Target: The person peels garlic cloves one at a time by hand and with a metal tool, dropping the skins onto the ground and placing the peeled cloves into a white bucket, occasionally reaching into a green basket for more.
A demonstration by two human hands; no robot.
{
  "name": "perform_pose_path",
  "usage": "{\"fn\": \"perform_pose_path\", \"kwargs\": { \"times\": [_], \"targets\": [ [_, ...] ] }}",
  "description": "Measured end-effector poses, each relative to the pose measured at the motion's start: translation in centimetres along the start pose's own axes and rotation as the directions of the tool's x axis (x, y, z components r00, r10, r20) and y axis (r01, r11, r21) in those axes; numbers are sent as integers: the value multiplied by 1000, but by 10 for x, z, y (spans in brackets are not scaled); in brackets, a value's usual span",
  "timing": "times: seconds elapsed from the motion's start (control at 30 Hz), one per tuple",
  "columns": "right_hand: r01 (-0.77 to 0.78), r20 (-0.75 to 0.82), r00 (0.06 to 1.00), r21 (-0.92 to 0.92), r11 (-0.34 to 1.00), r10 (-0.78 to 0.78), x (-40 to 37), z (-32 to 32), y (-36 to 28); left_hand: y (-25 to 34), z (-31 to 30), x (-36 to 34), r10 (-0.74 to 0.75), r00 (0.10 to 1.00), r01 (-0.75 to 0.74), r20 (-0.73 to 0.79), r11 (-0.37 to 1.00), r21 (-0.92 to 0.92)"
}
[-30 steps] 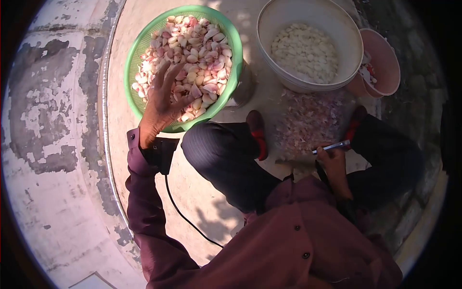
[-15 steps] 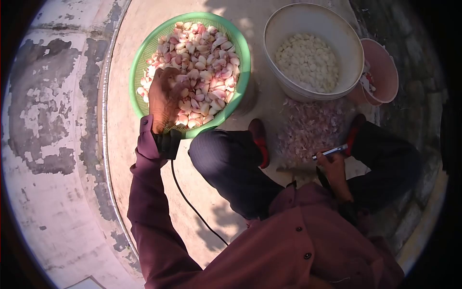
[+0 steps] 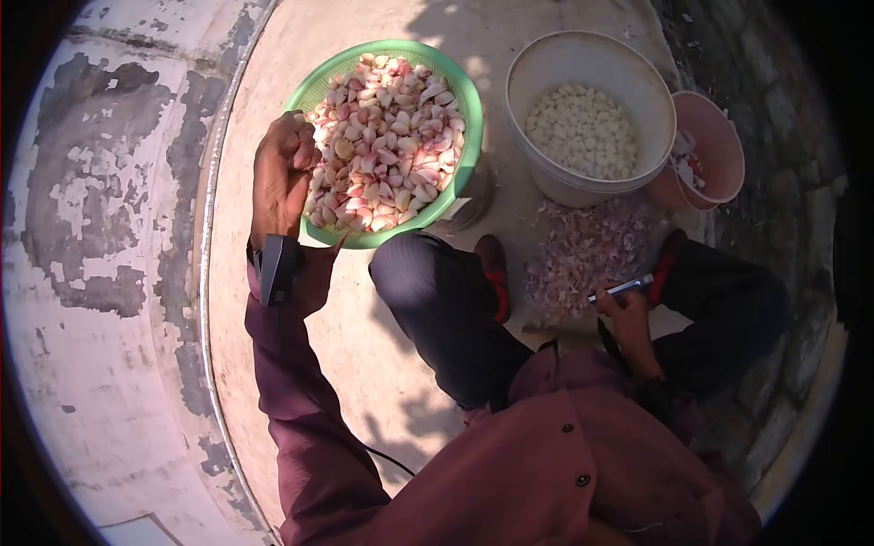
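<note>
My left hand (image 3: 284, 177) is at the left rim of the green basket (image 3: 471, 136), its fingers curled; whatever they may hold is hidden. Unpeeled pinkish garlic cloves (image 3: 391, 136) fill the basket. Near my right knee, my right hand (image 3: 630, 328) grips a knife (image 3: 622, 288) with a silvery body, above a pile of papery skins (image 3: 583, 259) on the ground. Peeled white cloves (image 3: 583, 132) lie inside the white bucket (image 3: 592, 187) beyond that pile.
A pink bucket (image 3: 724, 164) with some scraps inside stands right of the white bucket. My bent knees and red-edged shoes (image 3: 492, 273) flank the skins. A black cord runs beneath my left sleeve. Peeling wall or floor surface (image 3: 100, 191) lies at the far left.
My left hand has moved from over the cloves to the basket's left rim, its wrist turned. The basket and buckets sit slightly shifted in view. My right hand stays nearly in place.
</note>
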State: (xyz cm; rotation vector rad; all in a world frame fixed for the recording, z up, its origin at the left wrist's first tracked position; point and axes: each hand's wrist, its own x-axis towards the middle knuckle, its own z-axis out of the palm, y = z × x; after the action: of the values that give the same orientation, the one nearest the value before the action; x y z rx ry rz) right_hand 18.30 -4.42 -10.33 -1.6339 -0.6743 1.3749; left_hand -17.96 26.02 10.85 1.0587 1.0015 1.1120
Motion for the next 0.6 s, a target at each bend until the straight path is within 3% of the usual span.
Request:
{"fn": "perform_pose_path", "kwargs": {
  "times": [0.07, 0.1, 0.17, 0.2, 0.27, 0.37, 0.4, 0.47, 0.6],
  "targets": [
    [2, 7, 1000, -18, 1000, -2, -2, 1, -3, 11, 52, -32, -50, 991, 41, -123, 996, -74],
    [32, 29, 999, 52, 998, -33, -5, 5, -12, 9, 54, -38, -13, 994, 20, 106, 998, -64],
    [54, 24, 998, 109, 993, -57, -11, 8, -34, -3, 93, -72, -23, 992, 33, 125, 997, -76],
    [121, 79, 988, 144, 982, -133, -14, 9, -50, -14, 108, -85, -35, 970, 62, 242, 992, -106],
    [242, 123, 955, 201, 949, -269, -23, 10, -84, -42, 136, -113, -194, 943, 254, 270, 944, -210],
    [371, 104, 906, 273, 888, -410, -36, 12, -125, -90, 176, -151, -281, 899, 380, 337, 882, -279],
    [343, 88, 923, 249, 906, -374, -40, 9, -132, -106, 185, -160, -288, 892, 389, 347, 882, -267],
    [595, 150, 783, 105, 797, -604, -44, 7, -142, -124, 207, -181, -314, 891, 412, 327, 861, -298],
    [526, 148, 810, 245, 814, -568, -57, 11, -140, -141, 220, -202, -292, 916, 363, 274, 894, -262]
  ]
}}
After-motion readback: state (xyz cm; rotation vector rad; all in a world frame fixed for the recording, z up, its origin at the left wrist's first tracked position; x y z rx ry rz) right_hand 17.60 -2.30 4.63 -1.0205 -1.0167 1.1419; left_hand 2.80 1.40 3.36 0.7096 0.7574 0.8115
